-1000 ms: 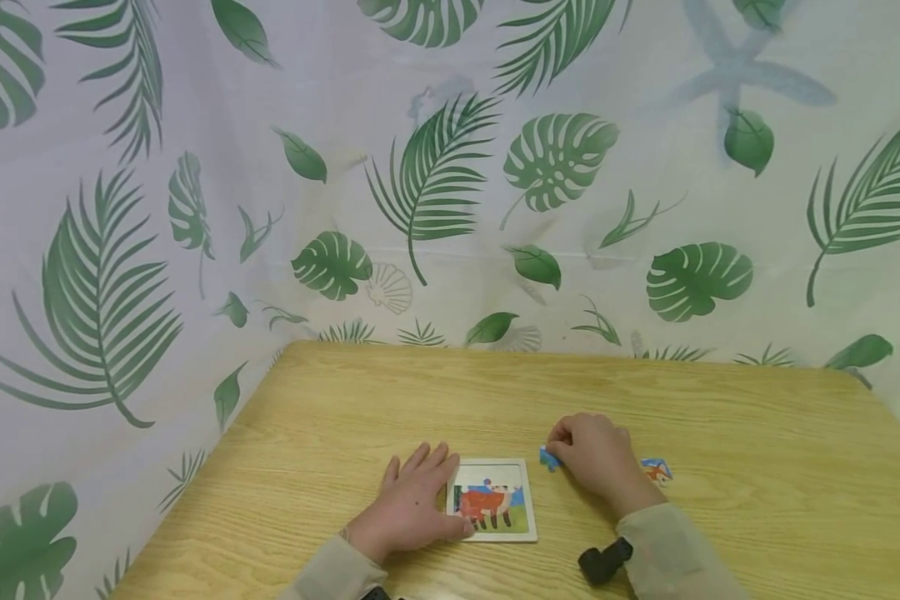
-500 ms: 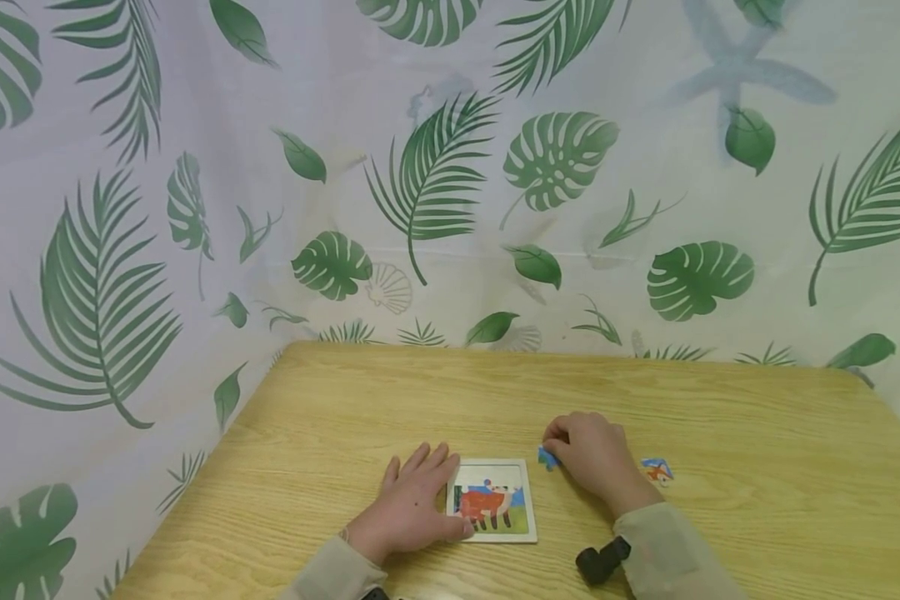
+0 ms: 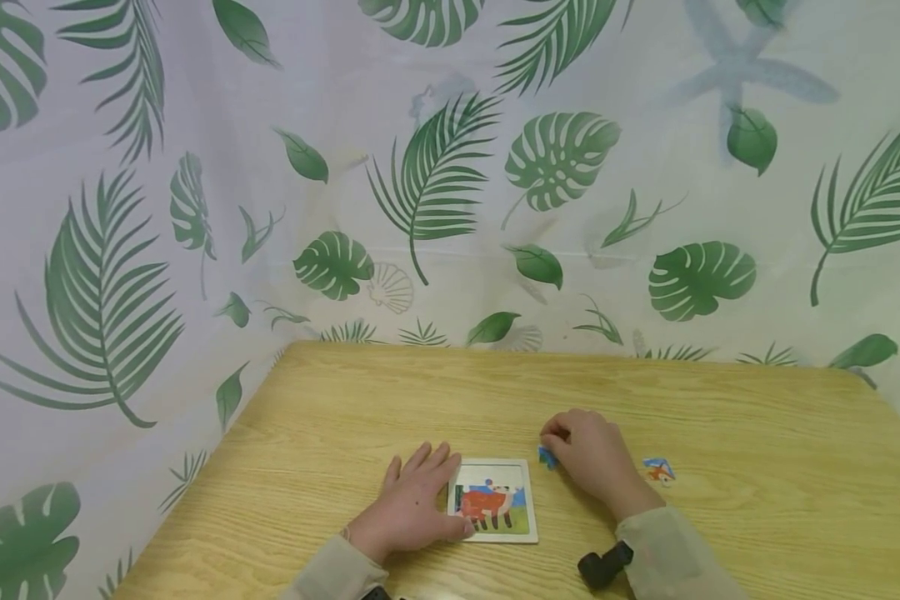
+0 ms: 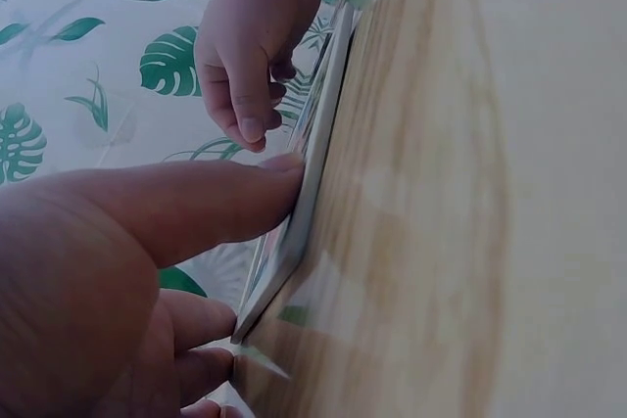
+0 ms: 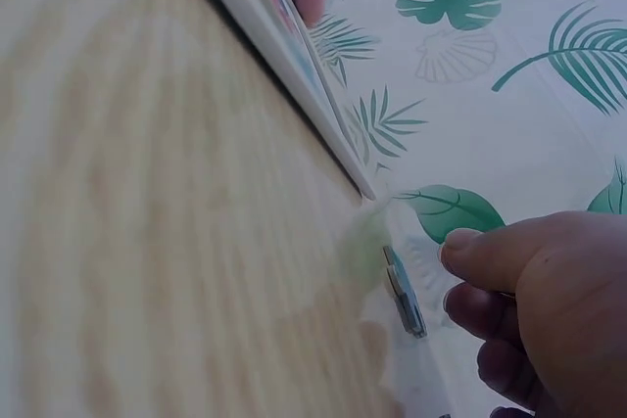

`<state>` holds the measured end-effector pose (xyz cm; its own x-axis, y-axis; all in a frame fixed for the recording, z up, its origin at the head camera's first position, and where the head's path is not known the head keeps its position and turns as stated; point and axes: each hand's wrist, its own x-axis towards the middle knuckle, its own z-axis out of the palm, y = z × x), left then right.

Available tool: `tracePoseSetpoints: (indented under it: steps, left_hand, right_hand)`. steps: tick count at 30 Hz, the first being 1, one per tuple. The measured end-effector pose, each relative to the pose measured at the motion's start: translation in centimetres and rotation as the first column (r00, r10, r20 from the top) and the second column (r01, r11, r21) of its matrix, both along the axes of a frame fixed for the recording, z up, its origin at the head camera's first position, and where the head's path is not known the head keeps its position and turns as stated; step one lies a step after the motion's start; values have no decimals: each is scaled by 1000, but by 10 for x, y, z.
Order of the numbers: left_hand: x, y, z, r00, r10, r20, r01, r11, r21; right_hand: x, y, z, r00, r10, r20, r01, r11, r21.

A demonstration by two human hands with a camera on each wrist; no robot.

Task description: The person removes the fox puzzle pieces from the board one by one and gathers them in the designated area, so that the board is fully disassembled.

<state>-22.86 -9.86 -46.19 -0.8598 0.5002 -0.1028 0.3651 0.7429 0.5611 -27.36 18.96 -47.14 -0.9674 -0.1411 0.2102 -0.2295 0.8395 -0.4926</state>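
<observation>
Blue piece [image 3: 547, 457] just beside the fingertips of the right hand [image 3: 592, 457]

Against the view of a second ago, we find the right hand a touch farther left, and the blue piece appears to have edged left with it. The worktop [image 3: 757, 467] now shows more plainly between the right wrist and the orange-and-blue piece [image 3: 658, 472]. The left hand has kept its place.

We see the right hand reaching in palm down, fingers bent loosely, the grip narrow; in the right wrist view a slim gap parts thumb and forefinger from the blue piece. The left hand lies with its fingers spread at the left side of the tray [image 3: 528, 500], forefinger at the upper corner, thumb on the lower part.

We place the blue piece right of the tray, near it. The orange-and-blue piece lies farther right, well apart from the grip. A red animal [image 3: 487, 504] shows inside the tray.
</observation>
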Motion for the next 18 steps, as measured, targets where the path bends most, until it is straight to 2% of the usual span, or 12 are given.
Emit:
tracePoseSetpoints:
  steps: [12, 18]
  left_hand:
    - [-3, 0, -1, 1000, 3, 16, -3, 1000, 2]
    - [-3, -1, 0, 1000, 3, 16, -3, 1000, 1]
  right_hand:
    - [17, -15, 2, 999, 53, 10, -52, 996, -71]
    - [28, -23, 4, 994, 95, 56, -89, 991, -101]
